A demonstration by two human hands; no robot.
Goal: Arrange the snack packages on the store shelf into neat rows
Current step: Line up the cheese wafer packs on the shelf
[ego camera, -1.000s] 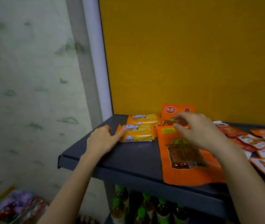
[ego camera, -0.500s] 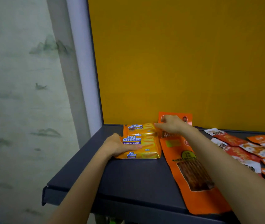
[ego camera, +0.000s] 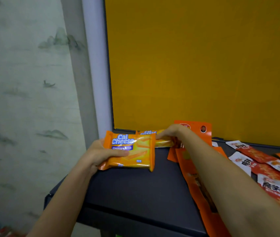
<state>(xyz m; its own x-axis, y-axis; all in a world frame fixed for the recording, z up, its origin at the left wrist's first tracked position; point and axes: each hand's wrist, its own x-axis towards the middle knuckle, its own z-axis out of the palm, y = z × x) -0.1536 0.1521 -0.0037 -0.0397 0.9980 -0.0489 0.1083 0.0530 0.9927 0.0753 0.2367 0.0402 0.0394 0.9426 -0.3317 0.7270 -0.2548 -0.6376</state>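
Head view looks down on a dark shelf (ego camera: 135,194) against a yellow back panel (ego camera: 195,65): the left hand (ego camera: 100,154) grips a Cal Cheese wafer pack (ego camera: 132,151) by its left end, thumb across the front, tilted up off the shelf. The right hand (ego camera: 171,132) reaches to the back, fingers curled onto a second Cal Cheese pack (ego camera: 159,140) lying flat near the panel — whether it pinches it I cannot tell. Long orange pouches (ego camera: 194,177) lie under the right forearm, and small red-orange sachets (ego camera: 255,165) lie scattered at the right.

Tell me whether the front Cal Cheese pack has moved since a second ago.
Yes. The left hand has lifted the front Cal Cheese pack off the shelf, tilted up.
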